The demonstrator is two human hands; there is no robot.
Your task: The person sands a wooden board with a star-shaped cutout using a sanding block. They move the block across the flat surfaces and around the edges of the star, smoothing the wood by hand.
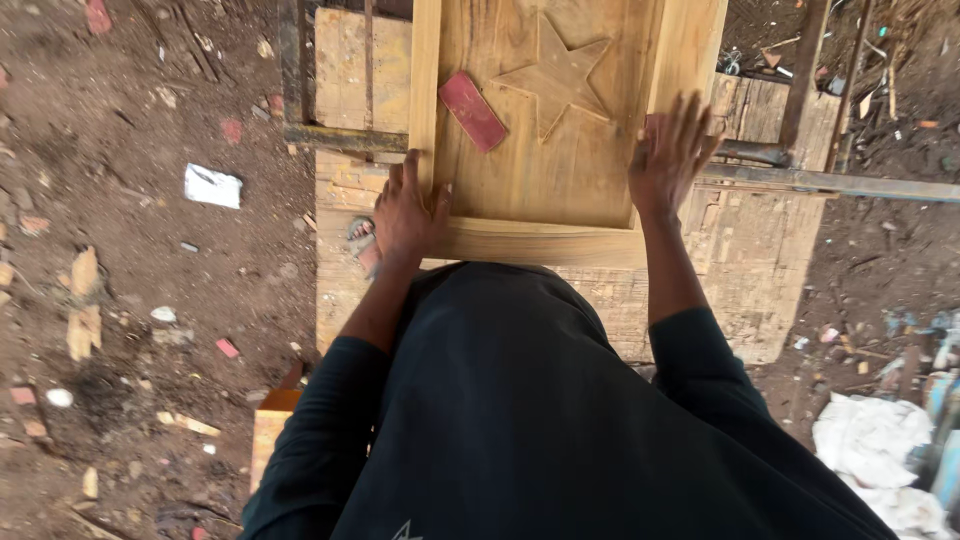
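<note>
Wooden panel [540, 170], one carved star [558, 75], one red block [472, 111], two hands

A wooden panel [540, 180] lies on the workbench [740, 290]; a sanding block [472, 111] rests on it, left of its carved star [560, 80].

The wooden panel [545, 160] is a pale, unfinished framed piece with a raised border and a carved five-pointed star [558, 78] standing proud in its recessed field. It lies flat on the workbench [740, 270], its near rail close to the bench's near edge. A red sanding block [472, 111] lies slantwise in the recess, just left of the star.
</note>
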